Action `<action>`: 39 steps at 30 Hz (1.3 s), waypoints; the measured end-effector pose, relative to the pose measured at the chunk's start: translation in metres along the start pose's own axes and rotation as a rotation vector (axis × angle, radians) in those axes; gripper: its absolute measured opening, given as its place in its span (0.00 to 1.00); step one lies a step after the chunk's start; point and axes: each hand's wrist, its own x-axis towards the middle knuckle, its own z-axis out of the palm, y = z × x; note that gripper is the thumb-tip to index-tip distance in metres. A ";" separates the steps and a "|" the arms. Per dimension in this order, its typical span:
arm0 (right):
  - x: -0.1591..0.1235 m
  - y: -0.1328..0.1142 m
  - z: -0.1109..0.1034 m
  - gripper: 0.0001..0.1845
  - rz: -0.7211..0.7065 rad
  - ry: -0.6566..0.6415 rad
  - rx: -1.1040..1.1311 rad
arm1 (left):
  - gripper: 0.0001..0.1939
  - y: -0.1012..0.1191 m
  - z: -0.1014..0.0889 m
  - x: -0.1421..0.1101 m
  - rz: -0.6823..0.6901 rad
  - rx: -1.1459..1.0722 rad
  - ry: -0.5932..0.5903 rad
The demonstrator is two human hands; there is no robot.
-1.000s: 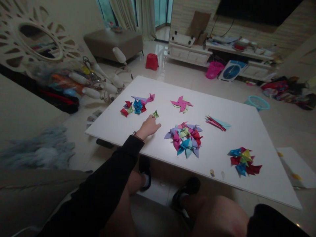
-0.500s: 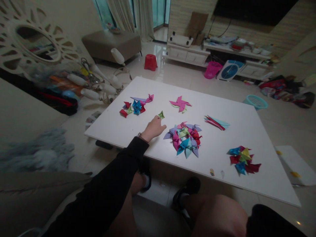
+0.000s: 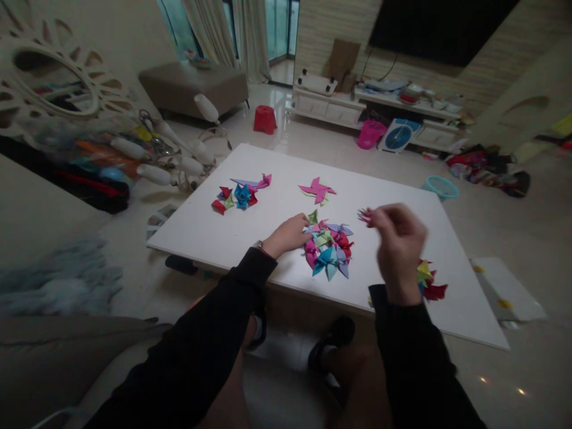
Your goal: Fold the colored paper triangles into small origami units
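Observation:
My left hand [image 3: 288, 235], palm down, has its thumb and fingertips closed on a small green folded paper piece [image 3: 313, 217]. That piece is at the upper left edge of a ring-shaped cluster of colourful folded paper pieces [image 3: 330, 267]. My right hand [image 3: 400, 250] is raised over the table's right part, its fingers bent and smeared by motion; whether it holds anything is unclear. Just left of its fingertips show the ends of a bundle of folded paper strips [image 3: 364, 215], the rest hidden behind the hand.
On the white table [image 3: 254, 256] lie a pink paper pinwheel [image 3: 318, 190], a group of folded pieces [image 3: 242, 195] at left, and another group [image 3: 433, 291] partly behind my right arm. A red stool [image 3: 264, 119] and a turquoise basket [image 3: 441, 187] stand on the floor beyond.
My left hand has moved right with the green paper piece, up to the cluster. My right hand has come into view over the table. The view has shifted slightly.

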 end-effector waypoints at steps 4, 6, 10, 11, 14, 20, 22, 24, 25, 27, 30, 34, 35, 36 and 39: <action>-0.025 0.030 0.015 0.05 0.000 -0.062 -0.259 | 0.08 0.020 0.004 -0.008 0.269 -0.100 -0.128; -0.036 0.047 0.018 0.09 -0.001 -0.121 -0.335 | 0.07 0.025 0.006 -0.009 0.334 -0.111 -0.158; -0.043 0.063 0.017 0.11 -0.030 -0.238 -0.409 | 0.06 0.032 0.012 -0.008 0.371 -0.118 -0.228; -0.043 0.064 0.018 0.11 -0.032 -0.269 -0.417 | 0.08 0.033 0.013 -0.007 0.371 -0.125 -0.234; -0.038 0.068 0.022 0.09 -0.034 -0.339 -0.446 | 0.12 0.033 0.017 -0.003 0.353 -0.125 -0.237; -0.020 0.080 0.031 0.06 -0.042 -0.436 -0.502 | 0.15 0.020 0.019 0.012 0.349 -0.101 -0.238; -0.014 0.085 0.033 0.06 -0.032 -0.441 -0.518 | 0.17 0.016 0.016 0.019 0.344 -0.130 -0.209; -0.008 0.091 0.035 0.06 -0.015 -0.425 -0.537 | 0.19 0.013 0.012 0.026 0.337 -0.169 -0.138; -0.006 0.094 0.036 0.06 -0.005 -0.421 -0.546 | 0.19 0.012 0.011 0.029 0.326 -0.185 -0.089; -0.004 0.100 0.040 0.05 0.014 -0.430 -0.565 | 0.18 0.010 0.008 0.032 0.282 -0.198 -0.002; -0.004 0.105 0.047 0.06 0.022 -0.480 -0.587 | 0.13 0.008 0.007 0.034 0.192 -0.171 0.049; -0.007 0.107 0.051 0.06 0.024 -0.502 -0.612 | 0.12 0.006 0.009 0.031 0.120 -0.124 0.038; -0.008 0.107 0.050 0.06 0.027 -0.493 -0.616 | 0.13 0.006 0.010 0.029 0.107 -0.119 0.027; -0.009 0.106 0.050 0.06 0.030 -0.485 -0.619 | 0.13 0.006 0.010 0.027 0.095 -0.114 0.018; -0.012 0.107 0.048 0.06 0.052 -0.502 -0.640 | 0.13 0.004 0.010 0.023 0.063 -0.099 0.008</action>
